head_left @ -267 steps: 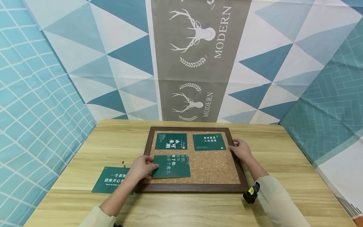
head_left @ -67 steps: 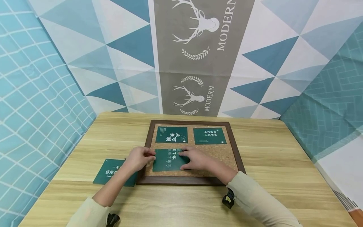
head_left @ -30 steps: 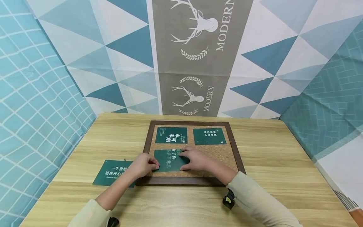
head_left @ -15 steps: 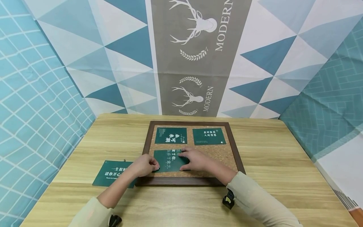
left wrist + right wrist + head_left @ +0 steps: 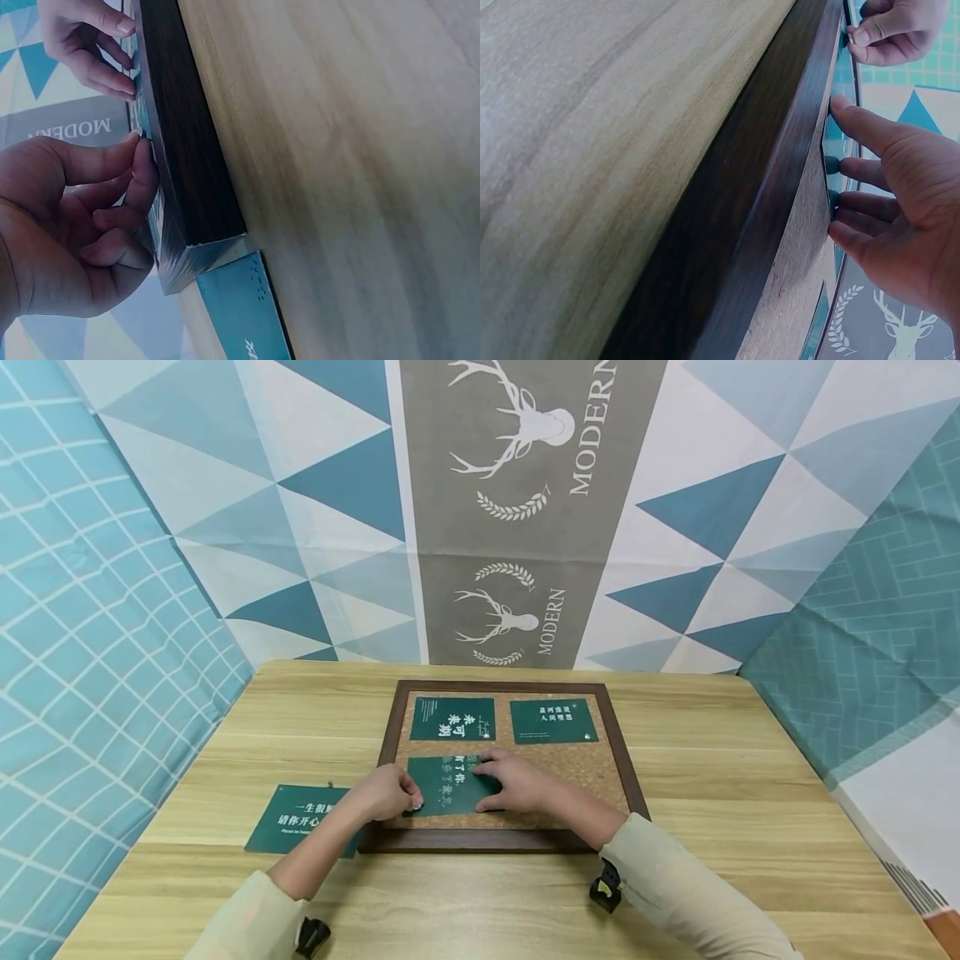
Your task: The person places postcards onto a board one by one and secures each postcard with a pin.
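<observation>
Card [image 5: 438,787] lies on corkboard [image 5: 592,768], long axis left-right, between left hand [image 5: 385,793], pinching what looks like a pin [image 5: 417,807] at the near-left corner, and right hand [image 5: 516,781], fingers spread on its right end, with the left nearer that corner.

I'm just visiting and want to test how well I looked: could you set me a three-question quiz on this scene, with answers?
1. How many green cards lie on the cork board, and how many off it?
2. True or false: the right hand touches the lower-left card on the board.
3. The left hand is: a) flat on the wooden frame; b) pinching at that card's near left corner; c) out of view.

Key:
1. Three on; one off, on the table to the left.
2. True.
3. b
</observation>
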The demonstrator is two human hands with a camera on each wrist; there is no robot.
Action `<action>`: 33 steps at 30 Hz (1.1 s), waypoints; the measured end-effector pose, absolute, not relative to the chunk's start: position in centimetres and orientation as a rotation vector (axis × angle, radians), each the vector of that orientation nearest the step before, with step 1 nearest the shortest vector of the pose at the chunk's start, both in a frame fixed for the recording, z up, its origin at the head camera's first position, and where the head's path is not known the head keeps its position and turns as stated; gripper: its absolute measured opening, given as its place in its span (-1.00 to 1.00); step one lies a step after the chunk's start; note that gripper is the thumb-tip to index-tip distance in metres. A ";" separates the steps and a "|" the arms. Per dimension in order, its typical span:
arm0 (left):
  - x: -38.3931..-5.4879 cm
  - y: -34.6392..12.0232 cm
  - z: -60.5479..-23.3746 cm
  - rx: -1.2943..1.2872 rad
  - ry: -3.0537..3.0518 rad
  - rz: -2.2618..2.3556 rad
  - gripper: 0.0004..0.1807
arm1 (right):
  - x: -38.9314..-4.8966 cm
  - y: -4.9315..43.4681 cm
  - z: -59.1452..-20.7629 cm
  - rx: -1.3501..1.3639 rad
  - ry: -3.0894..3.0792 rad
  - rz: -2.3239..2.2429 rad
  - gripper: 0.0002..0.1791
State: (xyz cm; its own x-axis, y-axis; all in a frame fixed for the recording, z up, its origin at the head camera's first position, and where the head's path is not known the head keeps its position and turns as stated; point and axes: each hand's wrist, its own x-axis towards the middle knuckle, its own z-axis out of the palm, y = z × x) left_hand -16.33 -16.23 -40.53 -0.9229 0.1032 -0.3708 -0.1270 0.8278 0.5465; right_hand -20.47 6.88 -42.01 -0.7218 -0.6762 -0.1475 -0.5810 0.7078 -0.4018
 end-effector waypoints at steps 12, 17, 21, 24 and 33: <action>-16.4 -15.9 -40.6 0.034 2.657 0.715 -0.87 | -20.4 6.8 -42.2 -0.965 2.624 -0.462 -0.31; -16.6 -15.8 -40.6 0.049 2.660 0.688 -0.85 | -20.5 6.8 -42.1 -0.963 2.624 -0.471 -0.31; -16.8 -15.7 -40.4 0.062 2.657 0.652 -0.81 | -20.5 6.8 -42.1 -0.971 2.628 -0.464 -0.31; -16.8 -15.6 -40.3 0.076 2.655 0.618 -0.79 | -20.5 6.8 -42.0 -0.986 2.630 -0.464 -0.32; -16.7 -15.6 -39.9 0.095 2.671 0.610 -0.77 | -20.4 6.8 -41.9 -0.975 2.619 -0.495 -0.33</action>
State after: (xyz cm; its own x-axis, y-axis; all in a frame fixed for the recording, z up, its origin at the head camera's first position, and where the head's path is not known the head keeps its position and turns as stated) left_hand -16.69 -15.61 -39.93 -0.9187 0.1517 -0.3647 -0.0216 0.9027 0.4298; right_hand -20.43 6.83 -41.92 -0.7237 -0.6716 -0.1587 -0.5674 0.7100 -0.4172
